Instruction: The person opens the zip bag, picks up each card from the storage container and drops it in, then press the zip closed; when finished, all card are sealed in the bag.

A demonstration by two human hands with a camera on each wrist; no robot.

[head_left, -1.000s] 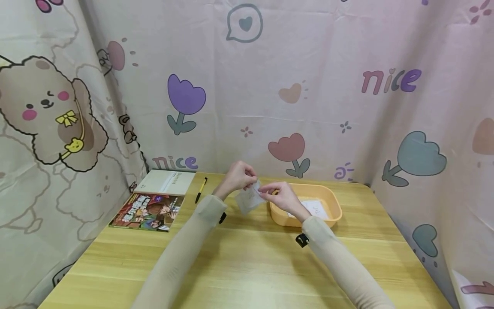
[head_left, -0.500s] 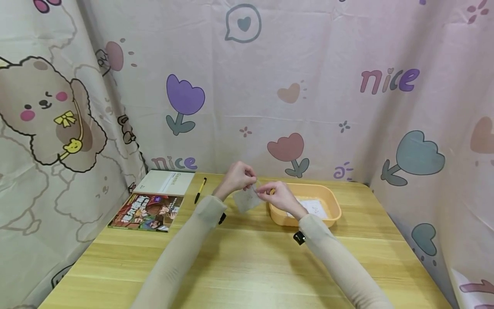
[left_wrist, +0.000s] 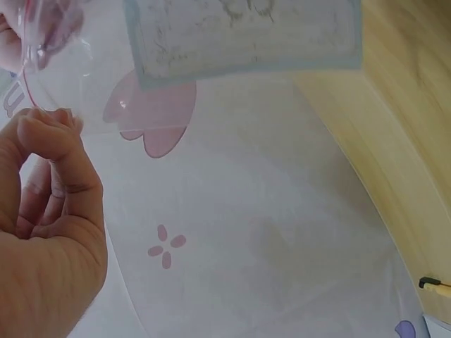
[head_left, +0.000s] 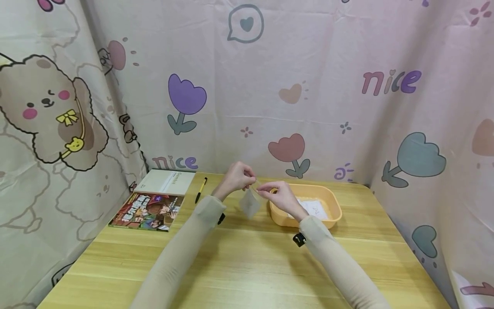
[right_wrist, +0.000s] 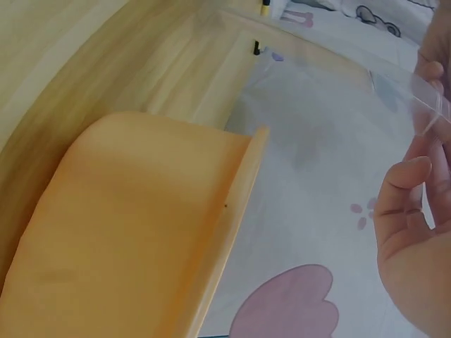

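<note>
A small clear zip bag (head_left: pixel 250 205) hangs between both hands above the table. In the left wrist view its red seal line runs along the mouth, and a pale, blue-edged flat piece (left_wrist: pixel 246 39) with faint markings shows inside. My left hand (head_left: pixel 238 177) pinches one end of the bag's mouth between thumb and fingers. At the other end of the mouth, my right hand (head_left: pixel 283 198) pinches the edge. In the right wrist view the clear film passes in front of the fingers of the left hand (right_wrist: pixel 435 63).
Beside the right hand stands an orange plastic basin (head_left: pixel 336 206) with white marked paper (head_left: pixel 317 209) in it. A yellow and black pen (head_left: pixel 201 190), a pale notebook (head_left: pixel 166 181) and a colourful comic book (head_left: pixel 150 212) lie at the left. A patterned curtain (head_left: pixel 239 86) hangs behind the table (head_left: pixel 247 266).
The bag's body has swung and turned between the hands, now hanging narrower and more downward. Both hands stay nearly in place, the right one shifting slightly left.
</note>
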